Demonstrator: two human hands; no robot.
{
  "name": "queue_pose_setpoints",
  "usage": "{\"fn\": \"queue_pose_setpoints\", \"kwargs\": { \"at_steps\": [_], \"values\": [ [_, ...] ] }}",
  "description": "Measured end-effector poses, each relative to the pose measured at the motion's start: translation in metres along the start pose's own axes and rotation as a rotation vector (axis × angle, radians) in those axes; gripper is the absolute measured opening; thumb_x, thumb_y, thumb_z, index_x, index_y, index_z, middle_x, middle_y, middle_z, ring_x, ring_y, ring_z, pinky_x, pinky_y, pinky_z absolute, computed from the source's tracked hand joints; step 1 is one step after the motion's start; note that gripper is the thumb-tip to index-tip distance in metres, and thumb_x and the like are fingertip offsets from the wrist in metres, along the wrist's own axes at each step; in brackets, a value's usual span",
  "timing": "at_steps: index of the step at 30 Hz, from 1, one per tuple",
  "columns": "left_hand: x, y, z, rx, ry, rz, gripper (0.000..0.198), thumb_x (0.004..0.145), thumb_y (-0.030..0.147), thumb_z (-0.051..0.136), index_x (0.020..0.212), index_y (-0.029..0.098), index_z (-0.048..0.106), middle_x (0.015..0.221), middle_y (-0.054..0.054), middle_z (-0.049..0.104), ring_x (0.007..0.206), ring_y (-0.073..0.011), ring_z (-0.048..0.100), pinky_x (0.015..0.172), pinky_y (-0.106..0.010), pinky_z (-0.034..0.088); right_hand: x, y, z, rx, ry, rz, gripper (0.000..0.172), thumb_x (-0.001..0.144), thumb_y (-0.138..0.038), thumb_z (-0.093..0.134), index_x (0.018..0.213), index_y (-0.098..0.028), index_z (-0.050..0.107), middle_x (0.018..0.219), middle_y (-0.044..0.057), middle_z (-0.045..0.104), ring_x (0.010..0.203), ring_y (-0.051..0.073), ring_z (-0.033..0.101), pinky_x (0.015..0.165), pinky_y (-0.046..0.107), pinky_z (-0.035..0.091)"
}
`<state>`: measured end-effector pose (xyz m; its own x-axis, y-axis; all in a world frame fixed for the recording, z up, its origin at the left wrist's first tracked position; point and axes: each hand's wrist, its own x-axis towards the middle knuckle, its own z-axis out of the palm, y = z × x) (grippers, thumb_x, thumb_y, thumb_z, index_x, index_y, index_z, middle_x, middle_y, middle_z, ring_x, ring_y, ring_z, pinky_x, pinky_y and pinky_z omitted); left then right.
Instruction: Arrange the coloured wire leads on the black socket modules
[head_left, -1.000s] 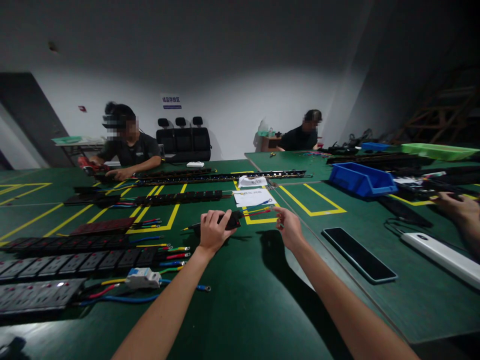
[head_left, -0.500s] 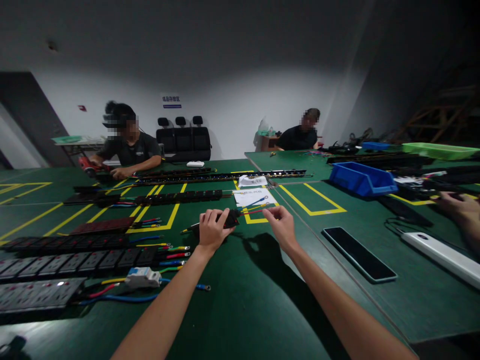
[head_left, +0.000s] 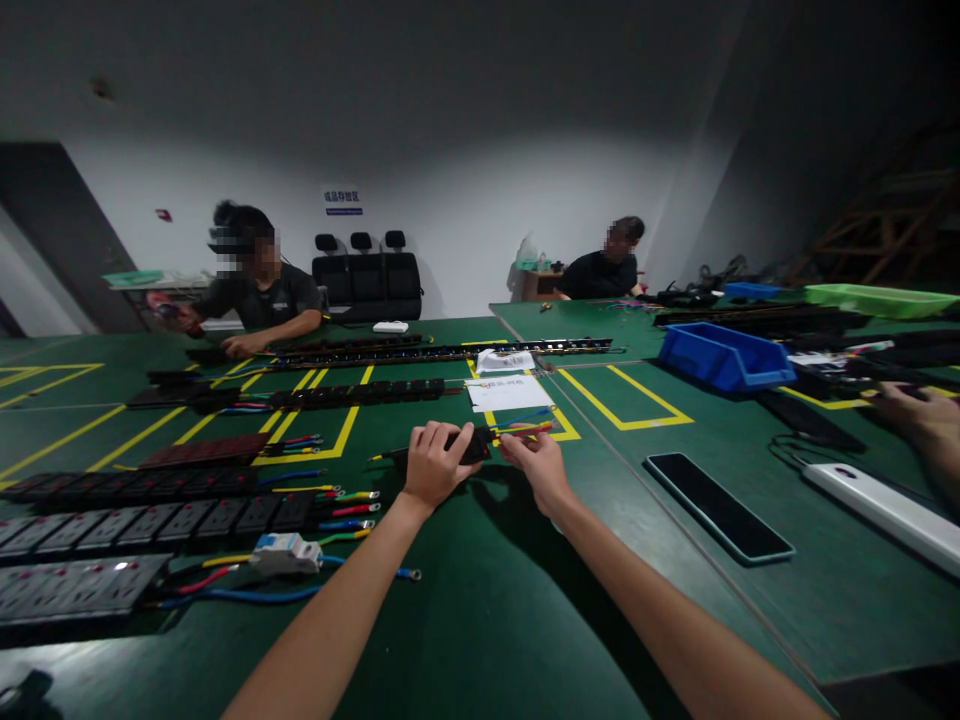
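My left hand (head_left: 437,463) is closed around a small black socket block (head_left: 466,447) with a yellow-tipped wire end sticking out at its left. From the block's right side run coloured wires, among them a red wire (head_left: 534,431) and a blue one with a ring terminal. My right hand (head_left: 536,462) pinches the red wire close to the block, thumb and fingers together. Both hands are just above the green table (head_left: 480,600). Beyond them lies a white paper sheet (head_left: 506,394).
Several power strips (head_left: 157,525) with ring-terminal wires lie at left. A phone (head_left: 716,507), a white power strip (head_left: 885,510) and a blue bin (head_left: 720,357) are at right. A co-worker's hand (head_left: 919,420) is at the right edge. Two people sit across the table.
My right hand has slid left along the red wire, closer to the black block. My left hand has shifted slightly right with the block. The co-worker's red tool at far left has moved up and left.
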<state>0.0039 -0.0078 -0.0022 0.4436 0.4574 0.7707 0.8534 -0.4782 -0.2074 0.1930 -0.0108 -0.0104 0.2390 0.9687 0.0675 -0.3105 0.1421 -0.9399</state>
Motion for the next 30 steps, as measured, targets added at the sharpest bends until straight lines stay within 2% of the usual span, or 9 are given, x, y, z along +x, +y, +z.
{"fn": "queue_pose_setpoints", "kwargs": {
  "at_steps": [6, 9, 14, 20, 24, 30],
  "values": [
    [0.002, 0.003, 0.0, -0.022, -0.026, 0.018, 0.044, 0.088, 0.048, 0.066, 0.123, 0.021, 0.065, 0.098, -0.01, 0.066, 0.093, -0.026, 0.055, 0.079, -0.039, 0.035, -0.002, 0.011, 0.009, 0.132, 0.005, 0.061, 0.047, 0.057, -0.033, 0.085, 0.097, -0.015, 0.068, 0.084, 0.006, 0.076, 0.073, 0.018, 0.072, 0.071, 0.029, 0.061],
    [0.003, 0.004, 0.0, -0.024, -0.037, 0.021, 0.044, 0.089, 0.048, 0.066, 0.122, 0.02, 0.065, 0.097, -0.01, 0.065, 0.092, -0.0262, 0.054, 0.079, -0.039, 0.035, -0.002, 0.016, 0.01, 0.164, 0.05, 0.065, 0.045, 0.057, -0.03, 0.083, 0.097, -0.014, 0.069, 0.083, 0.006, 0.076, 0.072, 0.019, 0.072, 0.069, 0.029, 0.061],
    [0.003, 0.006, 0.002, -0.035, -0.067, 0.029, 0.049, 0.084, 0.048, 0.071, 0.123, 0.02, 0.065, 0.097, -0.01, 0.065, 0.091, -0.0267, 0.053, 0.077, -0.039, 0.034, 0.002, 0.023, 0.013, 0.146, 0.169, 0.061, 0.034, 0.055, -0.027, 0.079, 0.085, -0.013, 0.07, 0.074, 0.004, 0.074, 0.064, 0.018, 0.07, 0.065, 0.03, 0.061],
    [0.002, 0.007, 0.004, -0.039, -0.1, 0.006, 0.05, 0.082, 0.047, 0.075, 0.124, 0.022, 0.064, 0.1, -0.009, 0.065, 0.093, -0.027, 0.053, 0.078, -0.039, 0.034, 0.008, 0.033, 0.019, 0.095, 0.247, 0.027, 0.024, 0.054, -0.027, 0.075, 0.074, -0.014, 0.07, 0.069, 0.005, 0.073, 0.06, 0.019, 0.069, 0.058, 0.029, 0.06],
    [0.002, 0.008, 0.003, -0.039, -0.128, -0.028, 0.051, 0.081, 0.048, 0.075, 0.124, 0.022, 0.063, 0.1, -0.009, 0.064, 0.094, -0.0272, 0.053, 0.078, -0.039, 0.034, 0.008, 0.032, 0.017, 0.057, 0.205, 0.034, 0.024, 0.054, -0.029, 0.076, 0.071, -0.014, 0.07, 0.068, 0.005, 0.073, 0.06, 0.018, 0.069, 0.059, 0.028, 0.06],
    [0.002, 0.008, 0.0, -0.013, -0.117, -0.067, 0.052, 0.08, 0.048, 0.076, 0.123, 0.022, 0.063, 0.099, -0.009, 0.064, 0.094, -0.0272, 0.053, 0.078, -0.04, 0.036, 0.005, 0.025, 0.01, 0.136, 0.14, 0.062, 0.034, 0.055, -0.035, 0.083, 0.078, -0.015, 0.068, 0.076, 0.006, 0.074, 0.07, 0.02, 0.072, 0.069, 0.03, 0.062]
  ]
}}
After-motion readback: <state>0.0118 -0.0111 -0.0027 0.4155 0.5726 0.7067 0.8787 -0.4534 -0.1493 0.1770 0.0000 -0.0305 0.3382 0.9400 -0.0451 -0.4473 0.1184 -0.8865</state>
